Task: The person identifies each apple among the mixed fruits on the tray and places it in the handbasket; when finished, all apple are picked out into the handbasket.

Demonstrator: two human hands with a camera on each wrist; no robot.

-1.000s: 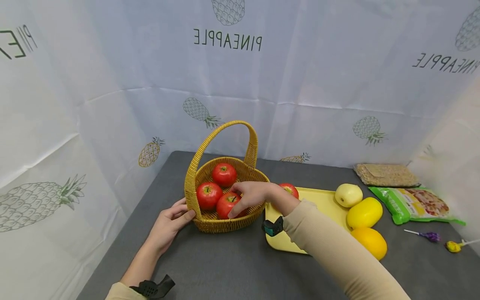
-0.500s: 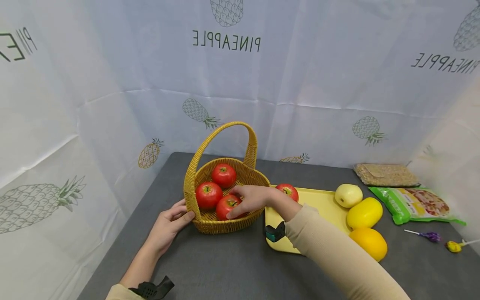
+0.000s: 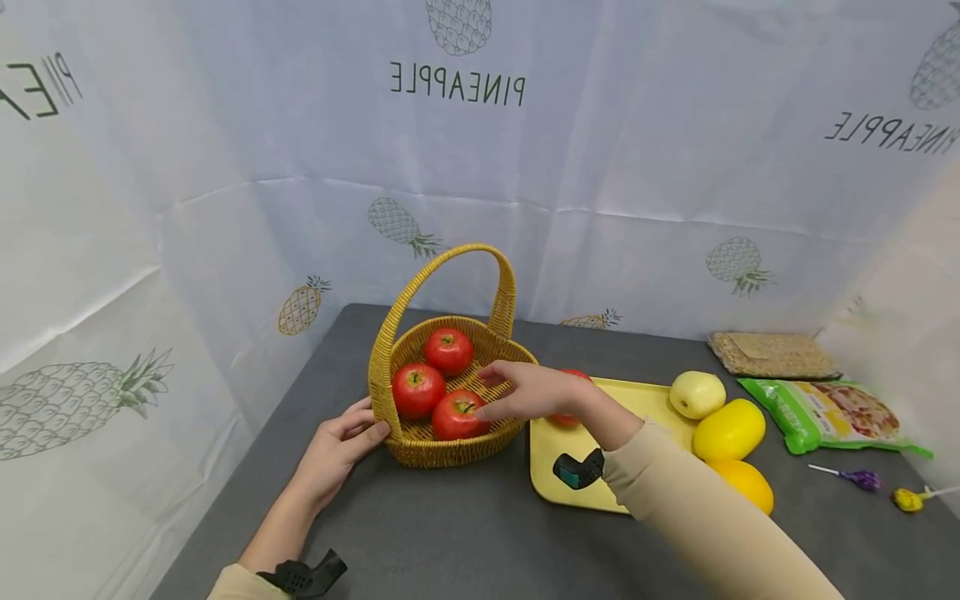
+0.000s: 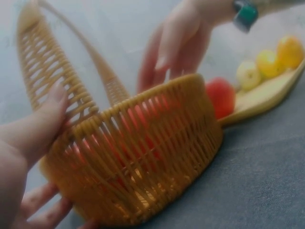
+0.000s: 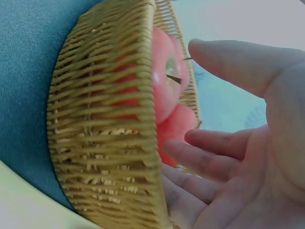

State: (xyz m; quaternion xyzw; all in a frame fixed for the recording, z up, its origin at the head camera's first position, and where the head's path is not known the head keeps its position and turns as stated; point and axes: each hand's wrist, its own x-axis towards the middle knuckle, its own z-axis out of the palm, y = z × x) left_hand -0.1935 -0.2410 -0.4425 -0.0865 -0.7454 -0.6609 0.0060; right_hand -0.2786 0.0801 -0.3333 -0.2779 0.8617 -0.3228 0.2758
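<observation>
A yellow wicker basket (image 3: 431, 455) with a tall arched handle stands on the dark table. Three red apples lie inside it: a front one (image 3: 456, 417), a left one (image 3: 417, 390) and a back one (image 3: 448, 350). My left hand (image 3: 337, 457) grips the basket's left side, its thumb on the woven foot of the handle (image 4: 59, 71). Over the basket's right rim, my right hand (image 3: 534, 390) has its fingers loosely spread and holds nothing. In the right wrist view its palm (image 5: 252, 171) faces the apples, with a gap between thumb and fruit.
A yellow tray (image 3: 573, 492) lies right of the basket, partly under my right forearm. It bears another red apple (image 3: 564, 420), a pale round fruit (image 3: 697, 395), a yellow fruit (image 3: 730, 429) and an orange one (image 3: 750, 487). Farther right are food packs (image 3: 847, 417) and lollipops (image 3: 862, 479).
My right hand has let go of the front apple in the basket and moved up and to the right, its fingers spreading. The left hand stays on the basket.
</observation>
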